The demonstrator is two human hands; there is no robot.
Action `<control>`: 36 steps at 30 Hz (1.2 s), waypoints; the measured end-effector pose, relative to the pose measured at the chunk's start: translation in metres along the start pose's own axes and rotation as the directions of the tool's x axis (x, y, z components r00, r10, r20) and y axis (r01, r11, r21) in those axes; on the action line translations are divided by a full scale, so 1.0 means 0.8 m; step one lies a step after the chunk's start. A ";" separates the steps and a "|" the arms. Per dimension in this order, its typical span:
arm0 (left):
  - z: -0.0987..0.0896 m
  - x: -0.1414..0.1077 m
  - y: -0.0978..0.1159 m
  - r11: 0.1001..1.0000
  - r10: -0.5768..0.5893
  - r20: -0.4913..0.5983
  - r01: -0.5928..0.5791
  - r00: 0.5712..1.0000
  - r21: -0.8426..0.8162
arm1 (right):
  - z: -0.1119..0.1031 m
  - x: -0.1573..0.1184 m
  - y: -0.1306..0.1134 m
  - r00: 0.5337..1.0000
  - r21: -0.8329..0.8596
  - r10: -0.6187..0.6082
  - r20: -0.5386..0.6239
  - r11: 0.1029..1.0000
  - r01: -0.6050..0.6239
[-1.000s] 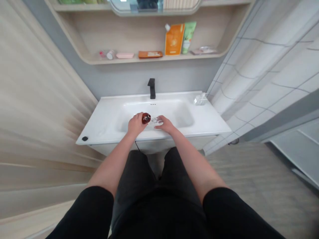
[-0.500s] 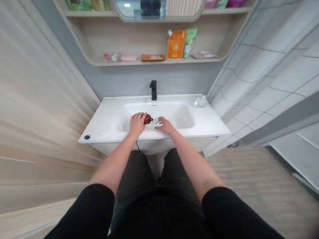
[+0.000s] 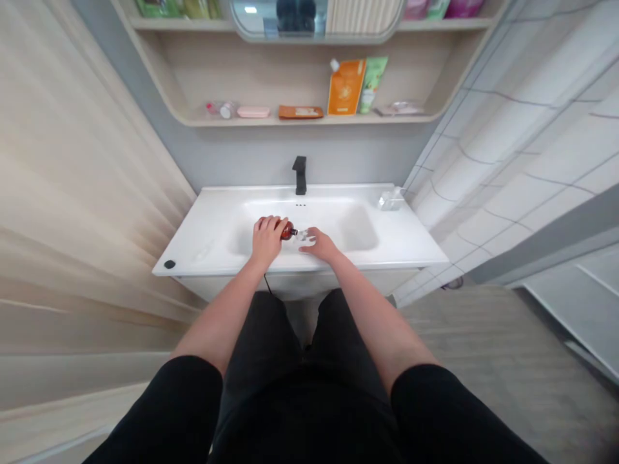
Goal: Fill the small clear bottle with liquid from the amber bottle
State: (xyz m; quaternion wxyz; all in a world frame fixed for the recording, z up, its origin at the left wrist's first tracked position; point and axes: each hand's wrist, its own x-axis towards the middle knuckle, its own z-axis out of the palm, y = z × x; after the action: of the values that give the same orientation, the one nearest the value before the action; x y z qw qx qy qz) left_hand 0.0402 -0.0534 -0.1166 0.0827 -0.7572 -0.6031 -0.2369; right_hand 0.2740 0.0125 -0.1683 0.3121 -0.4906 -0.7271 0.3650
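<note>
Over the white sink basin (image 3: pixel 355 225), my left hand (image 3: pixel 267 238) is wrapped round a reddish-brown bottle (image 3: pixel 286 231). The bottle lies tilted on its side, its dark neck pointing right. My right hand (image 3: pixel 321 246) holds a small clear container (image 3: pixel 302 235) between its curved fingers, with the container's mouth close to the bottle's neck. Whether the two touch, and whether liquid flows, is too small to tell.
A black faucet (image 3: pixel 300 175) stands behind the basin. At the counter's right back is a clear dispenser (image 3: pixel 391 199); a black round cap (image 3: pixel 169 264) lies at the left front. Above hangs a shelf (image 3: pixel 217 121) with an orange pouch (image 3: pixel 346 87) and a green tube (image 3: pixel 372 84).
The view has shifted slightly. Both hands keep nearly the same position, with the bottle still tilted toward the clear container.
</note>
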 end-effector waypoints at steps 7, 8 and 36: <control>0.001 0.000 0.001 1.000 -0.008 -0.012 0.008 1.000 0.006 | 0.002 0.002 0.003 1.000 -0.001 -0.015 0.003 1.000 0.015; 0.002 0.000 0.001 1.000 -0.007 -0.014 0.007 1.000 0.007 | 0.002 0.002 0.003 1.000 -0.001 -0.015 0.002 1.000 0.015; 0.001 -0.001 0.003 1.000 -0.004 -0.019 0.004 1.000 0.019 | 0.000 0.001 0.001 1.000 -0.024 -0.010 -0.012 1.000 0.010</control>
State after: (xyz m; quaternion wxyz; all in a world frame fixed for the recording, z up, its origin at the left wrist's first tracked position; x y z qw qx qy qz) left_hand 0.0425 -0.0544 -0.1177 0.0953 -0.7528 -0.6060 -0.2387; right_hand 0.2742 0.0132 -0.1688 0.3122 -0.4928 -0.7322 0.3516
